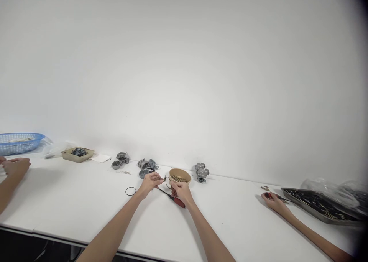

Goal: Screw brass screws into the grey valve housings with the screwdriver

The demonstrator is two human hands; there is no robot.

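My left hand [150, 184] is closed in a pinch around a small brownish metal piece [163, 179], too small to name surely. Facing it, my right hand [179, 191] pinches a thin black ring [166, 183], which hangs between the two hands. Under my right hand lies a screwdriver [178, 202] with a red handle, its dark shaft pointing toward my left hand. Just behind the hands stands a tan bowl [187, 174] of small brass-coloured parts. Grey metal castings [148, 164] sit behind my left hand, partly covered by it. Another black ring [130, 191] lies flat to the left.
More grey castings [120, 160] [202, 172] stand along the wall. Farther left are a tan tray [75, 157] with black parts, a blue basket [21, 144] and a co-worker's hand [17, 166]. Rightward, another person's hand [276, 203] holds a red-handled tool beside a dark tray [312, 211].
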